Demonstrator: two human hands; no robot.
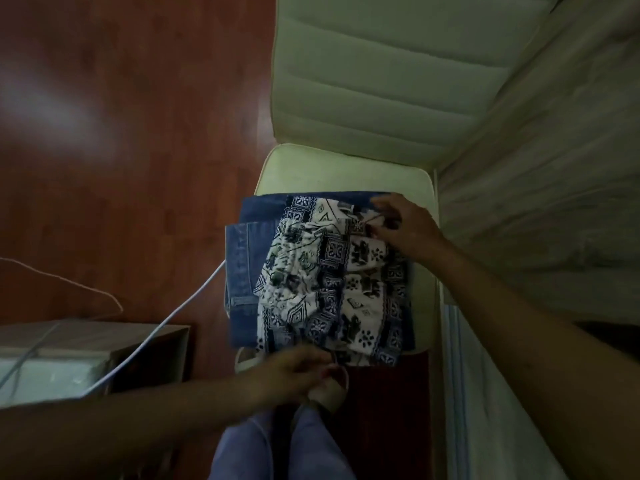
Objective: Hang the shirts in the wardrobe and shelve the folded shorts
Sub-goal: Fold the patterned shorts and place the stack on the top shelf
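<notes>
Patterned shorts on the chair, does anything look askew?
Yes. The patterned shorts lie rumpled and slanted across the squarely folded denim, with the left hand and right hand gripping opposite edges.

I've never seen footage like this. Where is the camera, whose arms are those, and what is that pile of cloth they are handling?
There is no machine here: a person wears one wide camera on the head, so you look down along their own arms. In this single head view, the left hand comes in from the bottom and the right hand from the right. Both grip the edges of the patterned shorts, blue and white, which lie on top of folded denim. The pile sits on the seat of a pale padded chair. The left hand holds the near edge and the right hand pinches the far one. To the left, a thin hanger and a white cable show above the reddish floor.
</notes>
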